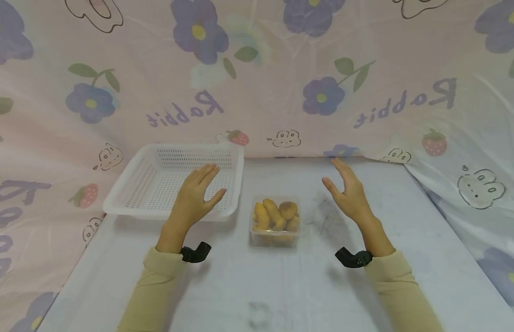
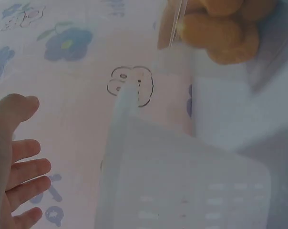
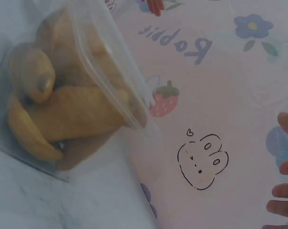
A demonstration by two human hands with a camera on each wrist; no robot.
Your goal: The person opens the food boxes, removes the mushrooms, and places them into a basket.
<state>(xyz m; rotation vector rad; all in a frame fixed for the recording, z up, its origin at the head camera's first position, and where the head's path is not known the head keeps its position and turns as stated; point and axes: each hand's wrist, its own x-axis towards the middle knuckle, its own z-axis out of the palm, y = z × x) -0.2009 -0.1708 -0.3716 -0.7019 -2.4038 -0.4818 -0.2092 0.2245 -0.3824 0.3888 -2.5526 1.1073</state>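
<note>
Clear plastic forms the small box [image 1: 260, 239] of yellow-brown pieces [image 1: 273, 216], standing on the white tabletop [image 1: 240, 288] between your hands, apart from the fingers of both. Your left hand [image 1: 194, 196], fingers straight, thumb spread, holds nothing and hangs over the right part of the white basket [image 1: 142, 213]. Your right hand [image 1: 351, 193], raised right of the box, also holds nothing, fingers extended. Tabletop stretches toward you and rightward; printed cloth [image 1: 261, 101] rises at its far edge

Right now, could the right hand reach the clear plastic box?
Likely yes: the right hand holds nothing, and nothing stands between it and the clear plastic box; the white perforated basket sits leftward.
</note>
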